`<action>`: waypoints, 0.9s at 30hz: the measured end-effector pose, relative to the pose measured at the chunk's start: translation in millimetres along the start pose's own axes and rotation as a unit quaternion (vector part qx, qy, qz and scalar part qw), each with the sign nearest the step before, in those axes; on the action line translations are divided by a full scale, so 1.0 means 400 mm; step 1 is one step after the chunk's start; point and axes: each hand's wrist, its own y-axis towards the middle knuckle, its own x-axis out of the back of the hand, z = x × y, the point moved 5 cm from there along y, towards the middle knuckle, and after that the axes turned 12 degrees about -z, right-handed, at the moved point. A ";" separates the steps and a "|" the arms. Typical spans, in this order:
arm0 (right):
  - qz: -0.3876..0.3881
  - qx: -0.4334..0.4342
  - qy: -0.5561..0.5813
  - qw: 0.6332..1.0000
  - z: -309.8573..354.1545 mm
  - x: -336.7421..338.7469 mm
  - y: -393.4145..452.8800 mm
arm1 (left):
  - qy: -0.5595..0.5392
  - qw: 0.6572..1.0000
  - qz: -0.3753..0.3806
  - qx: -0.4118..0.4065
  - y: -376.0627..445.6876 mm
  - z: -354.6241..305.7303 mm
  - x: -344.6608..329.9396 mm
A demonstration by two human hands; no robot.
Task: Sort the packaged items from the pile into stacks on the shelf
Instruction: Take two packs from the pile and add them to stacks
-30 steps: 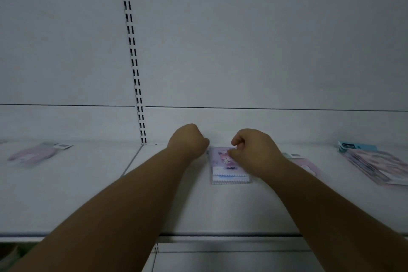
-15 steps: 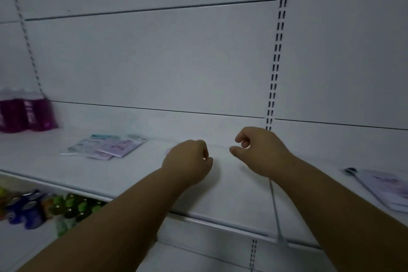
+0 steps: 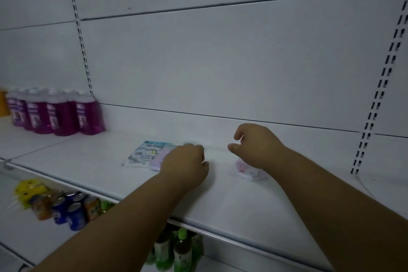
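One view only, your head cam, so nothing is shared with a second view. You look forward and slightly down at the white shelf point(image 3: 106, 168) from close range, both forearms reaching in from the bottom edge. View is tilted, angled toward the left, shelf back panel point(image 3: 220, 62) fills the upper half. Lower shelf point(image 3: 26, 238) peeks in bottom left. Wide-angle, slight motion blur.
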 end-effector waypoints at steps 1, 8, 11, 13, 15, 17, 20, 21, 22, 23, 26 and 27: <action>0.005 0.000 -0.014 1.000 0.001 -0.014 0.009 | 0.004 1.000 0.003 0.004 0.009 0.011 -0.007; 0.053 -0.058 -0.137 0.988 -0.036 -0.077 0.018 | 0.132 0.990 0.045 0.015 0.075 0.101 -0.063; 0.080 -0.124 -0.167 0.975 -0.069 -0.098 -0.002 | 0.140 0.984 0.109 0.013 0.086 0.126 -0.099; 0.122 -0.169 -0.178 0.962 -0.092 -0.111 -0.019 | 0.135 0.982 0.132 -0.001 0.090 0.123 -0.106; 0.139 -0.210 -0.199 0.947 -0.095 -0.122 -0.036 | 0.128 0.981 0.148 -0.012 0.104 0.128 -0.104; 0.136 -0.222 -0.228 0.938 -0.087 -0.130 -0.037 | 0.107 0.981 0.159 -0.007 0.112 0.135 -0.106; 0.117 -0.257 -0.214 0.935 -0.065 -0.129 -0.030 | 0.044 0.992 0.122 0.005 0.111 0.142 -0.099; 0.103 -0.276 -0.199 0.935 -0.058 -0.126 -0.032 | 0.012 0.995 0.103 0.006 0.108 0.143 -0.098; 0.082 -0.295 -0.182 0.934 -0.049 -0.120 -0.036 | -0.035 0.995 0.089 0.009 0.106 0.143 -0.096; 0.058 -0.310 -0.164 0.935 -0.040 -0.116 -0.039 | -0.097 0.992 0.080 0.019 0.106 0.143 -0.095; -0.008 -0.320 -0.115 0.941 -0.012 -0.107 -0.042 | -0.258 0.962 0.063 0.056 0.116 0.144 -0.087; -0.034 -0.311 -0.097 0.945 -0.005 -0.102 -0.040 | -0.285 0.955 0.057 0.055 0.121 0.140 -0.084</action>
